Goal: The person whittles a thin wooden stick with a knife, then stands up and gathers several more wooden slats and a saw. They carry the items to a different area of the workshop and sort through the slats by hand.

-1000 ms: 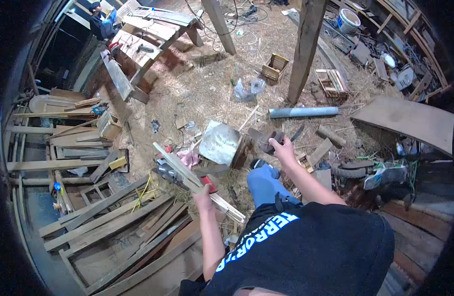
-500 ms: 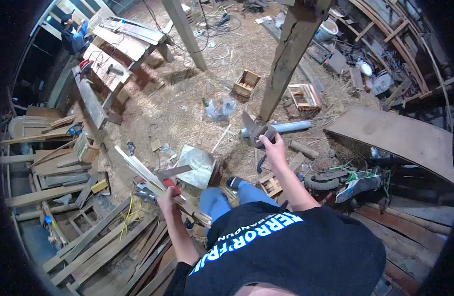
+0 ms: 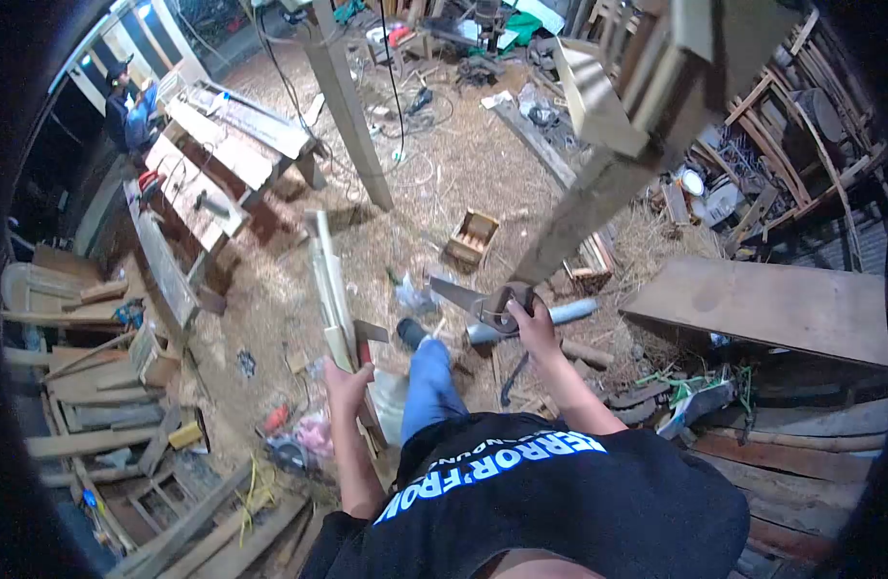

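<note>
Left hand (image 3: 346, 383) fingers wrap the wooden slats (image 3: 328, 275); right hand (image 3: 534, 317) fingers clench the snips (image 3: 475, 303). Carry slats upright, blades outward.

wooden strips (image 3: 330, 289) swung upright in left hand (image 3: 346, 381), shears (image 3: 478, 304) raised higher in right hand (image 3: 533, 323)

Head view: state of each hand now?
Left hand: closed on wooden strips.
Right hand: closed on metal shears.

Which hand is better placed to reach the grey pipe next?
Right, likely: the right hand, holding shears, is nearer the grey pipe; the left hand grips wood strips farther away.
</note>
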{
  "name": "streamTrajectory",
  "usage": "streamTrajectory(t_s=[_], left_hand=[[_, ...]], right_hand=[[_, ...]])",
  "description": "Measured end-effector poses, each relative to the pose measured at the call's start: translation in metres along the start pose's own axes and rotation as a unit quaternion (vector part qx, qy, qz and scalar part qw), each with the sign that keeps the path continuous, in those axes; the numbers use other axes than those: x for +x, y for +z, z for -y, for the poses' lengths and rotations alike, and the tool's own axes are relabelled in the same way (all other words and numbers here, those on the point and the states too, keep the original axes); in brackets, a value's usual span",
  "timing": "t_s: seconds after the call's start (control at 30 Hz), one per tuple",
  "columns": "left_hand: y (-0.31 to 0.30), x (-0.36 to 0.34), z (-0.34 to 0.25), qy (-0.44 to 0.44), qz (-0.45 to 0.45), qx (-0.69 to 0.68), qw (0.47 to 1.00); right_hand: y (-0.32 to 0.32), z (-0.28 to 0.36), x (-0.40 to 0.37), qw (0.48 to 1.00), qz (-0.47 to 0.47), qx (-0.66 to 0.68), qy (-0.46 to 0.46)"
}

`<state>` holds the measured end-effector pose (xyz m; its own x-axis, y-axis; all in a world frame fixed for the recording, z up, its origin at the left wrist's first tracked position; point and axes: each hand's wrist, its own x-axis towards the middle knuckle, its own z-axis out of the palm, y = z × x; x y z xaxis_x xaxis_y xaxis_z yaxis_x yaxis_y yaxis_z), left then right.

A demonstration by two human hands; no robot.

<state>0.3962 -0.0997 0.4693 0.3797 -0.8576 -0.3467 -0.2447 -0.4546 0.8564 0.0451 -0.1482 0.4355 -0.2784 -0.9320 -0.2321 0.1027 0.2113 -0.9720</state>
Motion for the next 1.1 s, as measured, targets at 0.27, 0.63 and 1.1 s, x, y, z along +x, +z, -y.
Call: streamTrajectory(t_s=[0.27,0.63,1.1], left_hand=[[0.013,0.179,-0.063,0.067,0.086,0.134,0.985],[0.011,0.297,-0.162,0.193,0.148,0.103,0.964],[0.039,0.323,-0.226,0.249,0.187,0.144,0.939]], right_hand=[[0.098,0.032,0.140,0.999,-0.039,0.002,0.008],[0.125,0.113,0.206,0.980,-0.175,0.037,-0.092],[0.143,0.153,0.280,0.963,-0.208,0.064,-0.157]])
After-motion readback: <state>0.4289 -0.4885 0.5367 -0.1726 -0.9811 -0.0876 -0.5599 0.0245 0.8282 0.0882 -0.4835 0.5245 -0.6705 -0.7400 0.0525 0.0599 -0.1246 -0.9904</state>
